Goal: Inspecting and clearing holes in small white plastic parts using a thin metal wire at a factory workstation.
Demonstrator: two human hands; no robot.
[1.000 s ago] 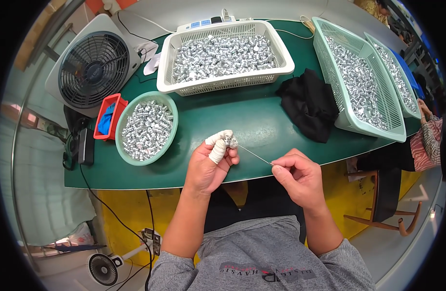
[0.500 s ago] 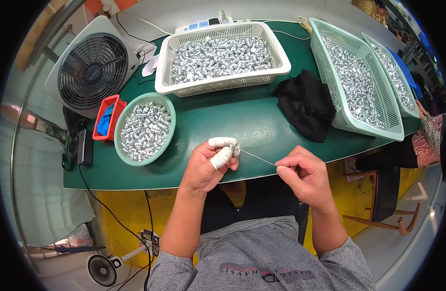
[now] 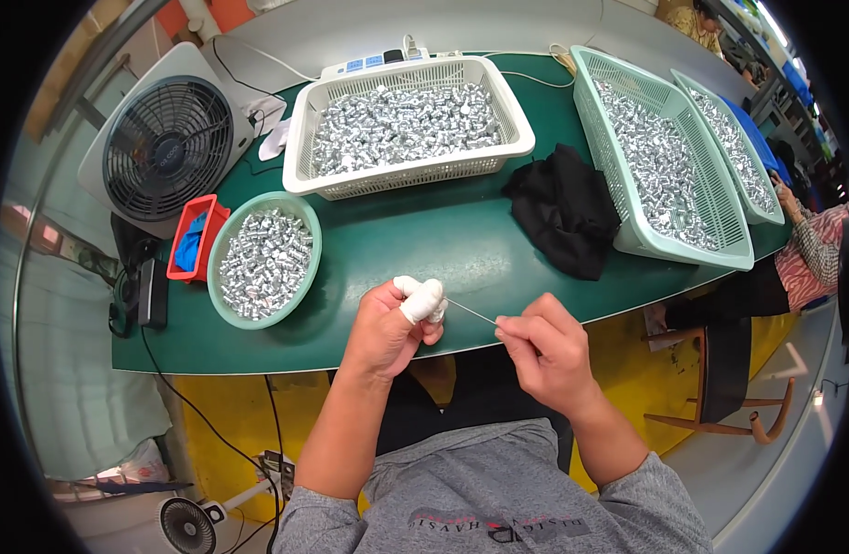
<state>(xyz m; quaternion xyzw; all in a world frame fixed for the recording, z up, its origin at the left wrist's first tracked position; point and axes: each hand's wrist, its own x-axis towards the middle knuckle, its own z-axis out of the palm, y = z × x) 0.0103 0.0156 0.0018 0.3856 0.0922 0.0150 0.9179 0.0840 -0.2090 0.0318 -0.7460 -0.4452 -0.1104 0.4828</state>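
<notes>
My left hand [image 3: 394,325] hovers over the near edge of the green table [image 3: 415,249], its thumb and forefinger wrapped in white tape and pinched on a small silver piece [image 3: 439,312]. My right hand [image 3: 541,350] is just to the right, fingers pinched on a thin metal rod [image 3: 473,313] whose far end reaches the left fingertips. A round green bowl [image 3: 306,242] of small silver parts sits left of my left hand.
A white basket [image 3: 517,125] of silver parts stands at the back, two pale green baskets [image 3: 627,226] of them at the right. A black cloth [image 3: 566,209] lies between. A fan [image 3: 167,144] and a red tray [image 3: 176,254] are at the left. Another person's arm [image 3: 817,249] is at far right.
Both hands have stayed close together over the table's near edge; the left hand has shifted slightly while the rod stays between them.
</notes>
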